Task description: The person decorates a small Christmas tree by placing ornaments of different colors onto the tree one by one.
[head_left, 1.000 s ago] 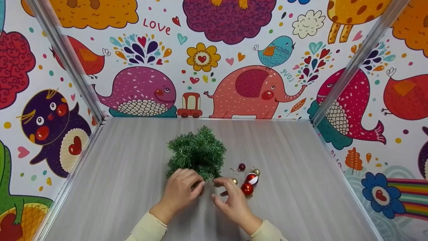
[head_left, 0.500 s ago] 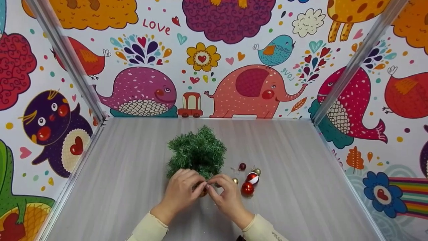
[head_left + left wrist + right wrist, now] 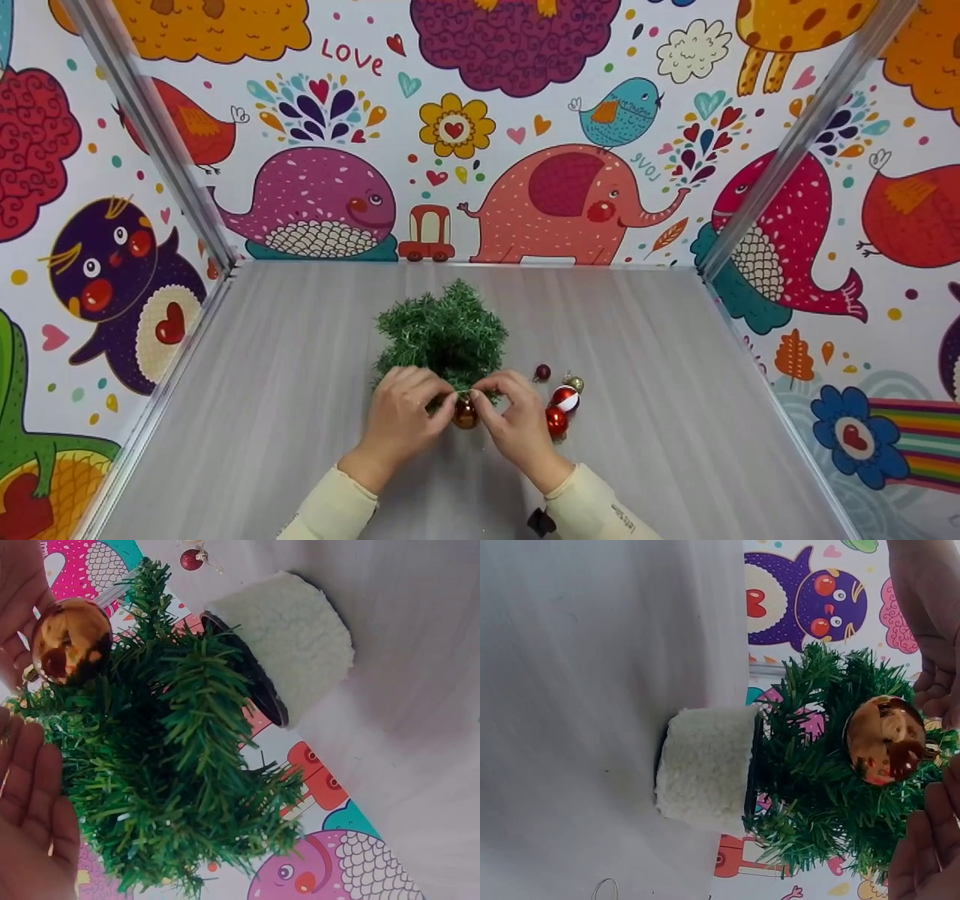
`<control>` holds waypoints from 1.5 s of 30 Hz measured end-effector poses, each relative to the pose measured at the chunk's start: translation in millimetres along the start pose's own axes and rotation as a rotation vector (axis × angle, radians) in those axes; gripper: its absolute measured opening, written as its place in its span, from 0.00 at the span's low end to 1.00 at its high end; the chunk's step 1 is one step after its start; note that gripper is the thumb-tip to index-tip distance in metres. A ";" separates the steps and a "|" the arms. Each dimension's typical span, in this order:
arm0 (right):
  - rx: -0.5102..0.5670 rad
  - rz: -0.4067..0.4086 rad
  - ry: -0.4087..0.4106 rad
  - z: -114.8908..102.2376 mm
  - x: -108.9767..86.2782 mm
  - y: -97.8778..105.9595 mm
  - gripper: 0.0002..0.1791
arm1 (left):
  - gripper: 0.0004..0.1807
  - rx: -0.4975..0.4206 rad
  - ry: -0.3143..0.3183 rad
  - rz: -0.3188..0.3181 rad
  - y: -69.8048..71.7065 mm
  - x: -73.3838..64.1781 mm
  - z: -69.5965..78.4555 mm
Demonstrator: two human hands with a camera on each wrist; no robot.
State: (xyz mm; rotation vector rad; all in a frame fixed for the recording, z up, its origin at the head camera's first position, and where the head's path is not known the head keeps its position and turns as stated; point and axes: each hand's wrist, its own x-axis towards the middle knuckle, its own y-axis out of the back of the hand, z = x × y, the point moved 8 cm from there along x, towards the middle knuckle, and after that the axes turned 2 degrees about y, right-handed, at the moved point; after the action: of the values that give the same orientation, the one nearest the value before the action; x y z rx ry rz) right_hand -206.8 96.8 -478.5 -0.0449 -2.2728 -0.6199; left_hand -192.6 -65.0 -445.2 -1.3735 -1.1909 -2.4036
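Note:
A small artificial Christmas tree (image 3: 442,330) stands on the table, its pot (image 3: 292,645) wrapped in white fluffy material with a dark rim. In front of its branches hangs a shiny copper-gold Christmas bauble (image 3: 466,414), its cap upward. Thumb and finger of my left hand (image 3: 405,411) pinch one side of the thin string above it. My right hand (image 3: 519,424) pinches the other side, so the string spans the short gap between my fingertips. In the right wrist view the bauble (image 3: 886,740) overlaps the green branches, with hands on either side of its cap.
Right of the tree lie several small ornaments: a dark red ball (image 3: 542,372), a gold one (image 3: 575,384), a red-and-white one (image 3: 565,400) and a red one (image 3: 556,422). Printed walls (image 3: 525,202) and metal posts (image 3: 739,195) enclose the grey table (image 3: 660,360).
My right hand has come left to meet my left hand, and both have risen slightly. The bauble now shows plainly between them. The tree stays put.

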 end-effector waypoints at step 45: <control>-0.230 -0.183 0.014 9.0 -14.0 2.4 0.07 | 0.27 0.145 0.071 0.002 2.2 -5.0 -8.5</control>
State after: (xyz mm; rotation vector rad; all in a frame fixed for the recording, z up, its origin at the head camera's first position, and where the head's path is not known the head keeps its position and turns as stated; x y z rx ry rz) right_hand -202.4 105.1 -492.5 0.0565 -2.1972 -0.9727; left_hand -194.4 -73.6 -450.2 -1.2360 -1.3150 -2.2931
